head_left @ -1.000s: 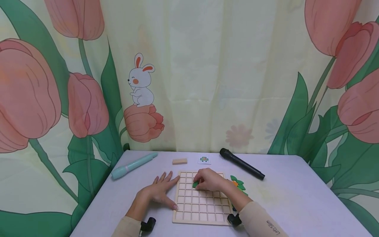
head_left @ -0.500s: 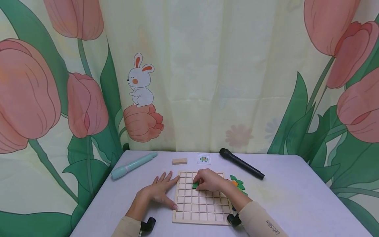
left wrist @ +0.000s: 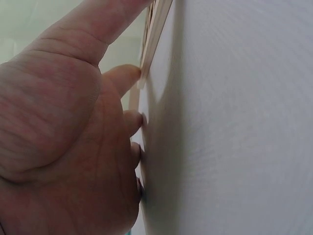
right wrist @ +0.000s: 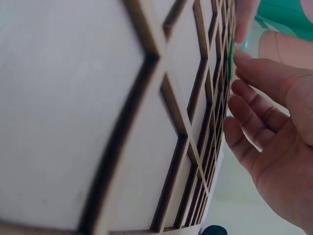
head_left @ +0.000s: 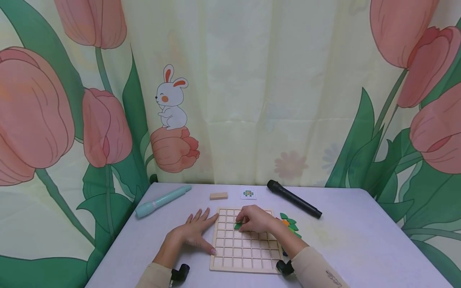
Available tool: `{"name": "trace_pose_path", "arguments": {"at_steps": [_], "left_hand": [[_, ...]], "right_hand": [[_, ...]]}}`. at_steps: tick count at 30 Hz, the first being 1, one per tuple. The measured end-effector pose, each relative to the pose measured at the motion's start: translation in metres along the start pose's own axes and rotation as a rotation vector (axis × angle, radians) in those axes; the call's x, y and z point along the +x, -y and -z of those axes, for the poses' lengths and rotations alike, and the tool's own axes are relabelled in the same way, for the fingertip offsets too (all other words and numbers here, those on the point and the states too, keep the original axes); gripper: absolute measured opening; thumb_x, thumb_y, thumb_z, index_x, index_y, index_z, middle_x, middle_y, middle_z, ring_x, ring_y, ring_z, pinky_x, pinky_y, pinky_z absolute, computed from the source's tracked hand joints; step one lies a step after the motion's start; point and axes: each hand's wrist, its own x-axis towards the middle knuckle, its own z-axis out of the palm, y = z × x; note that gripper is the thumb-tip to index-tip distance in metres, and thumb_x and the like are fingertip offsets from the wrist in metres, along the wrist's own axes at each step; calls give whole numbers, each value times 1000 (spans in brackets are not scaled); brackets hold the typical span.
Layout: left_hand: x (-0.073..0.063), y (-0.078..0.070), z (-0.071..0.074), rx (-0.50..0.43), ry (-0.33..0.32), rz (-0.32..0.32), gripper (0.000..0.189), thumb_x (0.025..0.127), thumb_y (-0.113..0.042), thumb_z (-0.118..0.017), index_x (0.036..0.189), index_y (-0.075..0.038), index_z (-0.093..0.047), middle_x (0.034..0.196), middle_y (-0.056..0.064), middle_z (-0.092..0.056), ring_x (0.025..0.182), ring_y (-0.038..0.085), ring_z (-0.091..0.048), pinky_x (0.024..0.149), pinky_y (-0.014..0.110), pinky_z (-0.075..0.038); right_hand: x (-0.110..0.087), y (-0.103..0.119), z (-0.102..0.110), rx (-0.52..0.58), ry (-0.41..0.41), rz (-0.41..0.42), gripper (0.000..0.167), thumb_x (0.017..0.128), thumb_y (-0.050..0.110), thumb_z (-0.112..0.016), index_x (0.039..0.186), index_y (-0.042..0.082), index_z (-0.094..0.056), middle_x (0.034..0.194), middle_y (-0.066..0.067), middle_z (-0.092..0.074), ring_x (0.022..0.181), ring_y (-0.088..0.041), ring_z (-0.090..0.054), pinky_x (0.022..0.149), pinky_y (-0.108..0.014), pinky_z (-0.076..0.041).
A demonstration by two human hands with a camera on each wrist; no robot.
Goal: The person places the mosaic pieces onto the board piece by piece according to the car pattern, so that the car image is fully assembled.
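A pale wooden grid board (head_left: 247,269) lies flat on the table. My left hand (head_left: 192,234) is spread at its left side, the thumb and index fingertip at the board's edge. In the left wrist view, the left hand's (left wrist: 73,122) other fingertips rest on the table. My right hand (head_left: 255,219) is over the upper part of the board, fingers bent, pinching a small green piece (head_left: 238,226) at a cell near the left. In the right wrist view, the right thumb (right wrist: 266,76) is at the green piece (right wrist: 231,61), seen edge-on; the index finger is partly hidden.
Several loose green and orange pieces (head_left: 292,225) lie right of the board, partly behind the right forearm. Behind the board are a small wooden block (head_left: 218,196) and a pattern card (head_left: 248,193). A black microphone (head_left: 295,199) lies back right, a teal tube-shaped object (head_left: 163,201) back left.
The right fingertips have shifted very slightly to the right at the green piece. The left hand and the board have stayed in place.
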Motion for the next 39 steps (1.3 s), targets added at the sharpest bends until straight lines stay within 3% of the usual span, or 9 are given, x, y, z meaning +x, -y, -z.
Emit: {"name": "trace_pose_path", "arguments": {"at_steps": [12,23,29,34,39], "left_hand": [[0,0,0,2,-10,3,126,62,-70,-89,166,-29,-29,176,15,-11,162,42,0,128,67,-3],[-1,-2,-1,-10,-5,4,127,62,-69,-90,166,-29,-29,175,16,-11,162,42,-1,128,67,-2],[0,-2,0,-6,-11,3,127,62,-69,-90,166,-27,-29,175,16,-11,162,42,-1,127,68,-3],[0,-1,0,-3,-12,3,127,61,-70,-89,166,-28,-29,175,16,-12,162,42,-1,127,68,-4],[0,-1,0,3,-9,4,127,62,-70,-89,166,-28,-29,175,16,-11,162,43,-1,127,67,-4]], "right_hand": [[-27,1,16,61,-203,78,30,95,14,-76,122,3,-73,113,-14,-73,88,-11,-63,72,-24,-55],[-59,-4,32,111,-387,15,25,94,17,-77,119,12,-75,113,-13,-73,90,-14,-65,79,-26,-55],[-68,-10,41,99,-440,-73,25,93,21,-79,118,18,-76,112,0,-73,91,-11,-65,81,-26,-56],[-74,-19,49,99,-446,-179,27,93,24,-80,119,21,-76,117,-5,-73,93,-13,-63,83,-27,-56],[-83,-29,57,98,-424,-250,29,93,22,-79,121,16,-76,121,-13,-72,95,-18,-62,80,-31,-56]]}}
